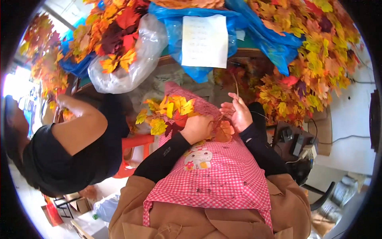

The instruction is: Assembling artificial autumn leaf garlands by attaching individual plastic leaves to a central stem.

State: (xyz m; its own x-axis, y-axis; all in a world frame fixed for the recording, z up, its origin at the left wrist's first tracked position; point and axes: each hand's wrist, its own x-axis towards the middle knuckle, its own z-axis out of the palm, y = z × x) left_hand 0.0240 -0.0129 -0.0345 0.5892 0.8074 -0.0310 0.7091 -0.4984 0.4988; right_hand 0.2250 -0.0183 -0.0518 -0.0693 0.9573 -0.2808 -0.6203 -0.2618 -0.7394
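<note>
Two hands: left (200,127) clutching leaves (183,106); right (240,113) spread; blue plastic (172,19) drapes table (248,52); pale floor (30,207).

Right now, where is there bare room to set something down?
The checked apron looks free below its cartoon print, between the dark sleeves. It's crowded above: yellow leaves at the left hand, then blue bags and leaf heaps beyond.

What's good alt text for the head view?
A person's left hand grips a spray of yellow and red leaves above a pink checked apron, the right hand loosely open beside it. Beyond are leaf heaps and blue plastic; a co-worker is at left.
</note>
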